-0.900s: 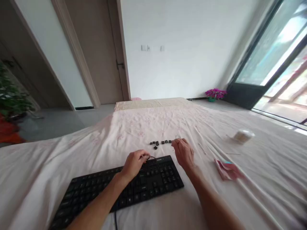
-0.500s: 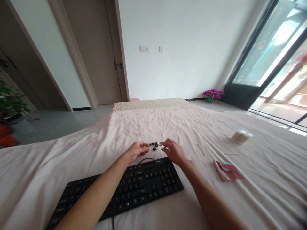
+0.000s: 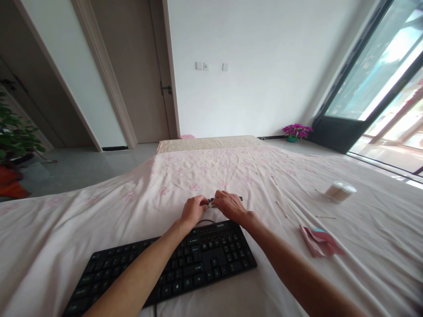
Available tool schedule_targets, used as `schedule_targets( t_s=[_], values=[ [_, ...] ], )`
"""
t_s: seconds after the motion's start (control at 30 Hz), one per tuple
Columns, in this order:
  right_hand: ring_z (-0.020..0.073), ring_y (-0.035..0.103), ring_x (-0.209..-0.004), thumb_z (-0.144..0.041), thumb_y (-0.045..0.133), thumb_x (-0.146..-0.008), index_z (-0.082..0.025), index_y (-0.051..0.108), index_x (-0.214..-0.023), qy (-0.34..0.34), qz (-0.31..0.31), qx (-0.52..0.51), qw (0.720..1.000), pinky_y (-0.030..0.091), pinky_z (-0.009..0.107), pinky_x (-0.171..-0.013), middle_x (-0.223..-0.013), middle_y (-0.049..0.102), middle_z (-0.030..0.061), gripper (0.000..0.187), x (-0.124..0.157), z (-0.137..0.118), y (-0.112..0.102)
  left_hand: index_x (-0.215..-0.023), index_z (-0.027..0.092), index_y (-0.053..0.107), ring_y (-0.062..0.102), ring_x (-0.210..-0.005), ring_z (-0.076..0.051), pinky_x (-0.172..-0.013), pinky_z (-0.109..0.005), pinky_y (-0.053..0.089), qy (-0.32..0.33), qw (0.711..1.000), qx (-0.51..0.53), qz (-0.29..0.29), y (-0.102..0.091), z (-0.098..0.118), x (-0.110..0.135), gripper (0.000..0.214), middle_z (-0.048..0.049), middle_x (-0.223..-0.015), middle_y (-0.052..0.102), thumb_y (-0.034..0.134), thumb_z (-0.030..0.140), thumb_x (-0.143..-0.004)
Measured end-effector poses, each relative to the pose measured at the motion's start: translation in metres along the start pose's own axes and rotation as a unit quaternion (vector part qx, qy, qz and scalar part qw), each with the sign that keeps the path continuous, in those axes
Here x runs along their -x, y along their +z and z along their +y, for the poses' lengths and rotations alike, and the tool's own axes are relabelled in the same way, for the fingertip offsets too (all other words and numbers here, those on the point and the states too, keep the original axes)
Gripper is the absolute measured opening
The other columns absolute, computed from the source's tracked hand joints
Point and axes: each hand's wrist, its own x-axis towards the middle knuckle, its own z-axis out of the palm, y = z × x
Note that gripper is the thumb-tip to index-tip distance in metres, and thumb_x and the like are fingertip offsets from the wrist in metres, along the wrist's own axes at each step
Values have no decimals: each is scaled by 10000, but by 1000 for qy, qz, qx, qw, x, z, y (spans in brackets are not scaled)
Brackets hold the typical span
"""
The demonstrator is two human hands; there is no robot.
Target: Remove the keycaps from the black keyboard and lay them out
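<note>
My left hand (image 3: 194, 210) is just beyond the far edge of the black keyboard (image 3: 211, 255), its thumb and fingers pinched on a small black keycap (image 3: 209, 200). My right hand (image 3: 228, 205) meets it from the right, with fingers bent and pressed together. A small pale, shiny piece shows between the fingertips of both hands; what the right fingers grip is too small to make out. A small black piece (image 3: 241, 198) shows past the right hand's far side. The hands cover most of the spot where loose keycaps lay.
Right of the hands lie a folded pink cloth (image 3: 320, 243), several cotton swabs (image 3: 282, 209) and a clear round tub of swabs (image 3: 341, 192). A pale flowered sheet (image 3: 185, 174) with folds covers the surface. The keyboard's cable loops behind it.
My right hand has moved left and now meets the left hand, covering the loose black keycaps that were visible between them. The view has shifted slightly.
</note>
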Motion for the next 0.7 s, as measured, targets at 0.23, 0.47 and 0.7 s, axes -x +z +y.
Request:
schedule_targets(
  t_s=[0.23,0.47,0.7],
  values=[
    [180,591,-891,-281,495,-954,-295,716,-984,14,-9,4,1000,347,243,-645,-983,636,37,224,-6,3,0,-865,232,693,661,-824,-164,-720,-236,442,25,997,-71,1,-1,4,-2,99,-18,-846,733,652,264,-780],
    [174,617,-875,-311,498,-950,-244,728,-903,48,7,-12,999,341,231,-617,-973,656,39,244,-8,5,3,-784,220,697,626,-790,-166,-682,-244,400,38,991,-130,16,1,12,-4,63,-24,-835,705,676,274,-761],
    [143,619,-862,-365,428,-981,-231,710,-958,95,66,-43,992,383,226,-686,-963,637,26,313,0,3,-2,-804,214,697,620,-810,-157,-706,-234,412,37,988,-144,27,3,13,-7,55,-27,-876,701,689,242,-757]
  ],
)
